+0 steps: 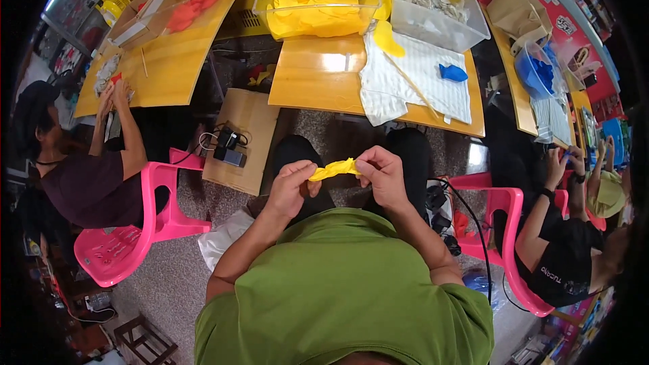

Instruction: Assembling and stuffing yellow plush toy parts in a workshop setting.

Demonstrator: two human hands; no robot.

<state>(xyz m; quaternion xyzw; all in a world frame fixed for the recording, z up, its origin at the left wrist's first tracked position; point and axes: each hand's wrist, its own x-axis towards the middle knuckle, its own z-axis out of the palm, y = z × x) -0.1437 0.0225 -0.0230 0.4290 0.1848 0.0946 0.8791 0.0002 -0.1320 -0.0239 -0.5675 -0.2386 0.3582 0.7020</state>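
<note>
Above my lap I hold a bunched, twisted piece of thin yellow material (pixel 334 169); I cannot tell if it is cloth or something else. My left hand (pixel 292 188) pinches its left end. The fingers of my right hand (pixel 382 177) close on its right end. In front, on the table, a clear bin (pixel 259 8) holds a heap of similar yellow pieces (pixel 318 10). A single flat yellow piece (pixel 389 40) lies on a white striped cloth (pixel 433 67), near a thin wooden stick (pixel 412 84) and a small crumpled blue piece (pixel 453 72).
A second clear bin (pixel 483 30) holds greyish crumpled material. Below the table edge, a cardboard sheet (pixel 253 145) carries a black adapter with cables (pixel 233 149). Co-workers sit on pink chairs at both sides, a person in dark clothes (pixel 94 182) at left. A black cable (pixel 476 216) hangs right.
</note>
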